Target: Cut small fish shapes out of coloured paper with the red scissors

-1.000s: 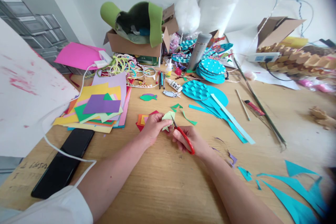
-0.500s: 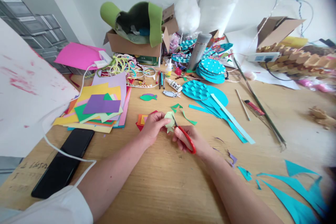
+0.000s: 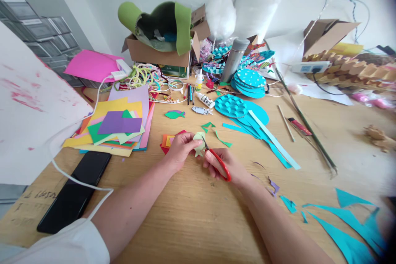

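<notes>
Between the thumb and fingers of my left hand (image 3: 182, 149) is a small pale green paper piece (image 3: 199, 136) with a tail-like lower end. My right hand (image 3: 222, 163) is closed around red-handled scissors (image 3: 223, 166), whose blades meet the right side of the paper. Beyond the hands lie a green and purple paper fish (image 3: 175, 114) and a white fish with a dark outline (image 3: 201, 110). Green scraps (image 3: 223, 139) rest just past the scissors. Red and orange paper pieces (image 3: 166, 140) are partly hidden behind my left hand.
Stacked coloured paper (image 3: 120, 123) and a black phone (image 3: 76, 192) with a white cable across it are at left. Blue paper discs (image 3: 258, 111), a long stick (image 3: 305, 121) and blue scraps (image 3: 343, 231) lie at right. A flask (image 3: 234, 60) stands behind.
The pale green paper has shifted and turned very slightly at the scissor blades. Both hands keep almost the same place and the same hold.
</notes>
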`<state>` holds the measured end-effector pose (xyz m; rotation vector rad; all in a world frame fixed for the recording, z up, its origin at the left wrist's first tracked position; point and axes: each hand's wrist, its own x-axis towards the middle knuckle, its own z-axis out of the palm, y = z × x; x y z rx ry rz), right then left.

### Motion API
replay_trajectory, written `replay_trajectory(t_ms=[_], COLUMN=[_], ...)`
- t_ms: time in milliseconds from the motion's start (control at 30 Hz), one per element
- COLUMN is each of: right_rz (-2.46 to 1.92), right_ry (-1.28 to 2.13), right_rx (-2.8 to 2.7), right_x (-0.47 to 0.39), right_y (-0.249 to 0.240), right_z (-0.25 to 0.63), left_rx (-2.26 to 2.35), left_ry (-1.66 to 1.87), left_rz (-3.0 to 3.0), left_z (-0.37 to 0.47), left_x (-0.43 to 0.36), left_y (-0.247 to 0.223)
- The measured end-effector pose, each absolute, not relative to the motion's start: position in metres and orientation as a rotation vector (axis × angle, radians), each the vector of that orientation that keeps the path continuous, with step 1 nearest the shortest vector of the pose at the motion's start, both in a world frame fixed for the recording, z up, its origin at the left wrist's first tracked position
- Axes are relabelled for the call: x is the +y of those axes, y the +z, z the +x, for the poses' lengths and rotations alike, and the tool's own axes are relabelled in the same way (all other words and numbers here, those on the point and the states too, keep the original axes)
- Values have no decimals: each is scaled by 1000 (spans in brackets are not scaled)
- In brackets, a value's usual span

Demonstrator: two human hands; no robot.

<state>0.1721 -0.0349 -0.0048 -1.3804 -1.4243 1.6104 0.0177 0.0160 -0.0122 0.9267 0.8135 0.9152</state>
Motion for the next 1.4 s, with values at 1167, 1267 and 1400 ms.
replay_trajectory(t_ms=[1167,1267,1400], right_rz=[-1401,-1397,-1392], right_ry=[1593,1592,1595], right_rx=[-1387,-1393,-1389], right_x=[-35,-35,-35], right_y=[-8,-8,-8], right_z=[171,171,171], left_rx=[771,779,786], left_ry=[893,897,902], left_rz=[929,926,924], left_z=[18,18,18], left_x=[16,16,16], left_y=[-12,-12,-13])
